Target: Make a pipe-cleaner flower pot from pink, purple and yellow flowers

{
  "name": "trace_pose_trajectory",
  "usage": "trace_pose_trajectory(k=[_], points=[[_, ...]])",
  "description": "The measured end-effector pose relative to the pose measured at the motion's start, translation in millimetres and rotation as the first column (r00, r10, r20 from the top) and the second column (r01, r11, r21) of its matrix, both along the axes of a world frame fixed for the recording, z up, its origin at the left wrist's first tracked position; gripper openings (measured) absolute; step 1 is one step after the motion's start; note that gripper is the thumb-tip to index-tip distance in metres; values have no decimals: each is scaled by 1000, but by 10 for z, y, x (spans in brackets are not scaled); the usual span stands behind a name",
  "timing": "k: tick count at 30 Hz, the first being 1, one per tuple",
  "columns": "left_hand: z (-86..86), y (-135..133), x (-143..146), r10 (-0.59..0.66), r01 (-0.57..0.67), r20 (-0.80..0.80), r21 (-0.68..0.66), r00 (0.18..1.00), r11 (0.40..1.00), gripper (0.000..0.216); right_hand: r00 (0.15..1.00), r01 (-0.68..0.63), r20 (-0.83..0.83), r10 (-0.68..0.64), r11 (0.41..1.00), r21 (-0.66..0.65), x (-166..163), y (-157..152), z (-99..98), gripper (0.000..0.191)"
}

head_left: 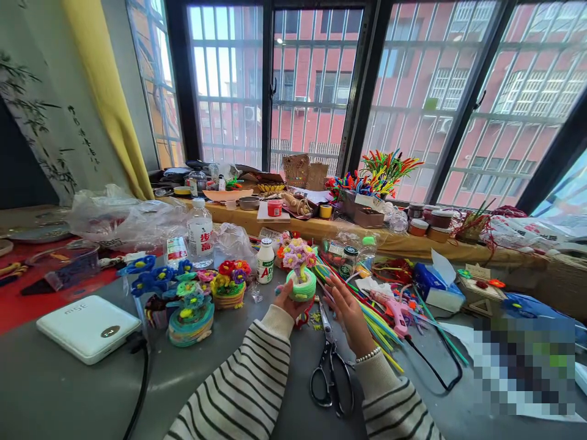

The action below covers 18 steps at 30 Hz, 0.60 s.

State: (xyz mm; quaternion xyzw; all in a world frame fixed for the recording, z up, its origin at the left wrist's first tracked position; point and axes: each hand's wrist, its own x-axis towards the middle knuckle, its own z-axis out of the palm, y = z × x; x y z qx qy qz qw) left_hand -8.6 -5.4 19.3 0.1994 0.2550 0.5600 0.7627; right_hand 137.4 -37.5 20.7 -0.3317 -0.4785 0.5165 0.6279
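Observation:
My left hand is wrapped round a small green and white pot coiled from pipe cleaners, with pink, purple and yellow pipe-cleaner flowers rising out of it. To the right of the pot, my right hand is held up with its fingers stretched out, and nothing is in it. Black-handled scissors lie on the grey table between my forearms, their blades pointing away from me. Green scraps lie beside the blades. Loose pipe cleaners in green, yellow and white are spread just beyond my right hand.
Finished pipe-cleaner flower pots stand at the left, near a white power box with a black cable. A white bottle and a water bottle stand behind. A pink glue gun and a blue tissue box are on the right.

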Motion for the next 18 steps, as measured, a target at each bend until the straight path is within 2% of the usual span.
trace_pose_trajectory(k=[2, 5, 10, 12, 14, 17, 18], points=[[2, -24, 7, -54, 54, -33, 7, 998, 999, 48, 999, 26, 39, -26, 1000, -3, 15, 2, 15, 34], [-31, -37, 16, -224, 227, -87, 21, 971, 974, 47, 995, 25, 99, -26, 1000, 10, 49, 6, 44, 29], [-116, -19, 62, -520, 532, -198, 7, 831, 847, 56, 997, 9, 77, -7, 999, -32, 81, 7, 67, 26], [-146, -19, 88, -562, 572, -216, -21, 798, 820, 55, 998, -1, 68, 5, 998, -65, 73, -3, 68, 26], [-173, -33, 104, -559, 567, -215, -24, 801, 823, 52, 999, -9, 53, 14, 996, -88, 63, -17, 77, 25], [-213, -82, 103, -573, 594, -187, 83, 798, 800, 51, 1000, -6, 27, 9, 996, -88, 60, -33, 112, 21], [-228, -101, 98, -598, 622, -181, 132, 780, 772, 50, 1000, -2, 20, 4, 997, -82, 62, -36, 128, 21]])
